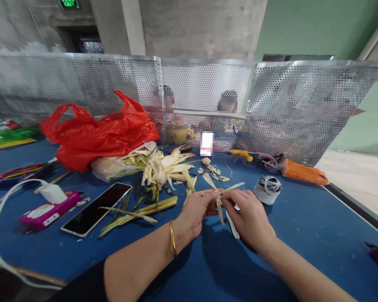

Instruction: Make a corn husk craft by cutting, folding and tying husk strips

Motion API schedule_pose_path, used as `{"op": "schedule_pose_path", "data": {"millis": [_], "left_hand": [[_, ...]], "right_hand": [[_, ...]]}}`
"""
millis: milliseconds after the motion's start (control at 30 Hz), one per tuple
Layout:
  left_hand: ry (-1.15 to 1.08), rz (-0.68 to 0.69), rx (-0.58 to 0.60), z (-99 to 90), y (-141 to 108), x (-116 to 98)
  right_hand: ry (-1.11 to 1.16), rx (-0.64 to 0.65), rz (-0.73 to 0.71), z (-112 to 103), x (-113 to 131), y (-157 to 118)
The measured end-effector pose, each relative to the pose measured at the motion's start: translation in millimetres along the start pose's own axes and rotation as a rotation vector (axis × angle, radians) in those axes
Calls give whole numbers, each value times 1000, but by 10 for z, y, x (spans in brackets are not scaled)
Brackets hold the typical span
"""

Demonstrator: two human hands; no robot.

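Pale strips of dried husk (219, 209) cross between my two hands above the blue table. My left hand (197, 209), with a gold bangle at the wrist, pinches them from the left. From the right, my right hand (247, 214) has its fingers closed on the same strips, and one strip hangs below it. A small shiny object shows at the right fingers, too small to name. Part of something red and yellow lies under my right hand. A heap of husks (164, 167) and green-yellow stalks (145, 212) lie to the left.
A phone (97, 209), a purple power strip (50, 209) with a white cable and a red bag (101, 130) are on the left. A thread spool (267, 190) and an orange packet (305, 172) are at right. Behind a perforated metal screen (204, 84) are people.
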State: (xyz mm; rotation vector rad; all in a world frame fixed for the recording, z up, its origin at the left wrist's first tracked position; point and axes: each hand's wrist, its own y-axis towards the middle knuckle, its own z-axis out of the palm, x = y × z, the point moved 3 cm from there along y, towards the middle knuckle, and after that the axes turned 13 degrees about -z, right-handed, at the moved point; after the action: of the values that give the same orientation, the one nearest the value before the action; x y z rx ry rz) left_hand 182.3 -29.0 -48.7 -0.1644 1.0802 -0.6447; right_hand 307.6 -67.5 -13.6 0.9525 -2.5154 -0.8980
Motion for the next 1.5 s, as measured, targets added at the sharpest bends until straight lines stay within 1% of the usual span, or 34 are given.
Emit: {"op": "schedule_pose_path", "data": {"millis": [67, 133, 233, 300, 367, 433, 467, 533, 600, 633, 700, 833, 900, 1033, 1167, 1267, 1333, 1367, 1400, 1500], "left_hand": [[13, 3, -54, -29, 7, -11], [1, 7, -91, -56, 10, -27], [-40, 15, -64, -64, 13, -43], [-59, 17, -29, -52, 14, -40], [-66, 13, -16, -36, 12, -27], [-55, 21, -23, -20, 4, -15], [-39, 35, -37, -14, -1, -13], [23, 69, -54, 0, -16, -16], [108, 87, -31, 21, -31, -23], [148, 87, -7, 33, -38, -25], [206, 71, 39, 48, -50, -32], [240, 46, 97, 50, -52, -44], [238, 51, 109, 44, -37, -36], [207, 54, 59, 20, 12, 21], [153, 41, 16, 18, 35, 70], [153, 51, -41, 8, 38, 46], [126, 74, -101, -19, 43, 8], [107, 85, -126, -34, 46, -9], [90, 93, -141, -47, 50, -22], [87, 118, -140, -62, 54, -35]], "right_hand": [[-79, 28, -71, -9, 20, 10], [-171, 82, -219, -4, 66, 24], [-248, 180, -445, 31, 137, 28], [-287, 208, -525, 56, 166, 18], [-285, 193, -535, 69, 179, 8], [-202, 130, -469, 61, 170, 5], [-137, 85, -405, 49, 152, 7], [-5, -19, -218, 16, 79, 16], [104, -96, -5, -5, -21, 17], [139, -115, 88, -9, -70, 15], [169, -96, 211, 1, -140, 7], [152, 25, 361, 39, -186, -24], [156, 36, 419, 53, -186, -44], [242, 20, 461, 122, -198, -63], [345, -17, 532, 209, -270, -77], [484, -33, 609, 237, -297, -91], [558, -33, 626, 223, -275, -98], [562, -29, 601, 204, -251, -96], [543, -19, 548, 179, -219, -87], [478, 50, 283, 106, -98, -39]]}}
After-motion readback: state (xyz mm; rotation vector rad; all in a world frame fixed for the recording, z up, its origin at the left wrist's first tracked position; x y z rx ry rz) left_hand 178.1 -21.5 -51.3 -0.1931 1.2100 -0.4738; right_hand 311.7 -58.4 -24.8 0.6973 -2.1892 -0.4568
